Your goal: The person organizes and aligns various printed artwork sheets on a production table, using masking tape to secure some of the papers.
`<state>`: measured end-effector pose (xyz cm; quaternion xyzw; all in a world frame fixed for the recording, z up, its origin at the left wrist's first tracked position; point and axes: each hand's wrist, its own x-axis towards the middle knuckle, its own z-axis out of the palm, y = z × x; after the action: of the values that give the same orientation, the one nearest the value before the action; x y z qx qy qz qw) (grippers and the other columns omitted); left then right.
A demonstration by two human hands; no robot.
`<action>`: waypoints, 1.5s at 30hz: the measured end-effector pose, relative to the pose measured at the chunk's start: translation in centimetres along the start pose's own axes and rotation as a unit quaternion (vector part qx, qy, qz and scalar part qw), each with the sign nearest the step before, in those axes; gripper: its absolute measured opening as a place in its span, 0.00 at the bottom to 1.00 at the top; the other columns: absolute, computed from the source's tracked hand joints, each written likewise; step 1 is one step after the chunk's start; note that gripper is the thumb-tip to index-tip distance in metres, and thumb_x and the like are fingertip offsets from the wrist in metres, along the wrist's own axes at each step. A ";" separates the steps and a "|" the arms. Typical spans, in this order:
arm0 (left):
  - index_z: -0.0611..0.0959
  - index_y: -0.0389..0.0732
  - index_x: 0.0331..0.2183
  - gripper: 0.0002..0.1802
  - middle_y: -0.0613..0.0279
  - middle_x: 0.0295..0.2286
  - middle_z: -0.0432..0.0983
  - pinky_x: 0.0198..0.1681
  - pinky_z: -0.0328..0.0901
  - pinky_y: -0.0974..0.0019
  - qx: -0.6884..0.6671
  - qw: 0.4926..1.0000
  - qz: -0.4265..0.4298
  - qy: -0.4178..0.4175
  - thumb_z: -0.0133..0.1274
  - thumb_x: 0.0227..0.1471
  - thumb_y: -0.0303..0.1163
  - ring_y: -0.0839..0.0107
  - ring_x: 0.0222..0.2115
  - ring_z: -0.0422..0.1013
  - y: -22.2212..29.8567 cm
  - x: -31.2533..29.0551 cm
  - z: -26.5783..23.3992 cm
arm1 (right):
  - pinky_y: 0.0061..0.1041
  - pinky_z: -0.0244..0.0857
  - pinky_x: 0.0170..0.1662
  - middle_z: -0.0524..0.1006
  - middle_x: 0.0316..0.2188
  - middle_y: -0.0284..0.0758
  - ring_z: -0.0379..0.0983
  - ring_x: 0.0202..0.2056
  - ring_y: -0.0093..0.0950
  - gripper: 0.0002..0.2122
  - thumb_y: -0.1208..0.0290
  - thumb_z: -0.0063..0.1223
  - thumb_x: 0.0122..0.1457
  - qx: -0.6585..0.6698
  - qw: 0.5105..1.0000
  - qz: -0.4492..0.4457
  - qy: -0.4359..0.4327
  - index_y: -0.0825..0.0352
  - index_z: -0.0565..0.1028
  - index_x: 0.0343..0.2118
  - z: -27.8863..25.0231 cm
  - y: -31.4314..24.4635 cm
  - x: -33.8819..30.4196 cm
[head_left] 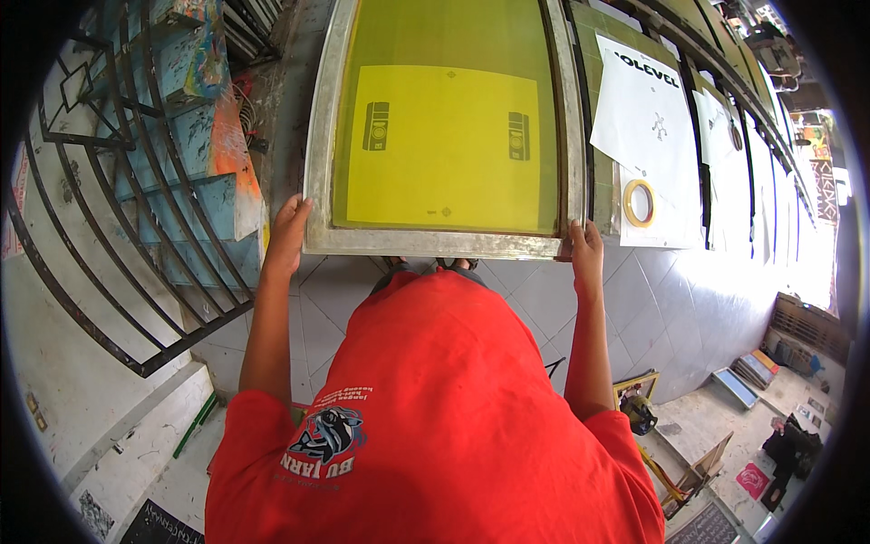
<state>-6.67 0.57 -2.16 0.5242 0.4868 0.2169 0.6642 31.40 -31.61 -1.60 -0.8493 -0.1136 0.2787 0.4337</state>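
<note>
A large screen-printing frame point(435, 242) with pale, worn bars stretches ahead of me at waist height. Its yellow-green mesh point(444, 36) shows a brighter yellow rectangle point(444, 181) with two small dark printed shapes and little register marks. My left hand point(288, 231) grips the near left corner, thumb on top and fingers mostly hidden at the edge. At the near right corner, my right hand point(586, 243) is closed on the frame the same way. I cannot see what lies under the mesh.
To the right, a table with white printed sheets point(639, 109) and a yellow tape roll point(639, 202) stands close to the frame. Black metal bars point(149, 163) and paint-stained blue steps point(213, 195) are on the left. Grey floor tiles point(517, 290) show below.
</note>
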 end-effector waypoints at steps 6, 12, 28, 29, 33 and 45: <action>0.72 0.31 0.49 0.22 0.61 0.41 0.72 0.48 0.59 0.71 0.022 1.000 -0.015 0.007 0.49 0.60 0.38 0.76 0.43 0.65 -0.5 0.3 0.0 | 0.42 0.49 0.62 0.50 0.64 0.55 0.48 0.65 0.49 0.31 0.53 0.50 0.59 -0.401 0.873 -0.263 0.093 0.65 0.59 0.62 2.3 -5.3 -0.4; 0.70 0.30 0.52 0.25 0.58 0.44 0.72 0.48 0.60 0.69 0.055 0.997 -0.005 0.048 0.49 0.61 0.39 0.73 0.44 0.67 -1.3 0.6 0.5 | 0.51 0.42 0.64 0.46 0.65 0.55 0.41 0.67 0.49 0.34 0.45 0.45 0.59 -0.506 0.806 -0.298 0.075 0.63 0.60 0.62 5.2 -5.7 2.4; 0.63 0.45 0.60 0.33 0.39 0.59 0.52 0.62 0.49 0.48 0.434 0.852 0.277 0.095 0.52 0.55 0.36 0.43 0.61 0.50 1.4 0.6 2.5 | 0.41 0.49 0.63 0.46 0.65 0.54 0.46 0.65 0.51 0.32 0.61 0.54 0.58 -0.280 0.923 -0.258 0.052 0.64 0.57 0.63 1.4 -4.3 1.6; 0.66 0.47 0.59 0.32 0.40 0.60 0.51 0.61 0.47 0.43 0.499 0.808 0.297 0.094 0.54 0.54 0.37 0.42 0.61 0.48 2.1 0.4 3.0 | 0.39 0.48 0.64 0.46 0.66 0.54 0.46 0.65 0.51 0.32 0.63 0.54 0.59 -0.259 0.935 -0.236 0.061 0.63 0.55 0.64 1.3 -3.9 1.4; 0.72 0.51 0.56 0.29 0.40 0.61 0.47 0.58 0.42 0.30 0.652 0.692 0.296 0.088 0.55 0.52 0.43 0.41 0.63 0.42 3.7 0.5 4.8 | 0.40 0.47 0.64 0.49 0.65 0.54 0.46 0.66 0.49 0.32 0.62 0.54 0.59 -0.223 0.955 -0.183 0.065 0.65 0.55 0.64 1.6 -4.0 0.7; 0.73 0.51 0.55 0.27 0.41 0.62 0.45 0.59 0.38 0.29 0.649 0.711 0.260 0.074 0.50 0.55 0.49 0.43 0.64 0.38 2.3 1.5 4.9 | 0.41 0.49 0.63 0.48 0.65 0.55 0.47 0.65 0.51 0.33 0.62 0.53 0.59 -0.262 0.946 -0.181 0.063 0.63 0.53 0.65 1.0 -1.3 0.7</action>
<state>-1.20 0.17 -0.80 0.9145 0.3995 0.0502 0.0394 31.46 -29.93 -1.30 -0.9138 -0.3074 0.1020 0.2451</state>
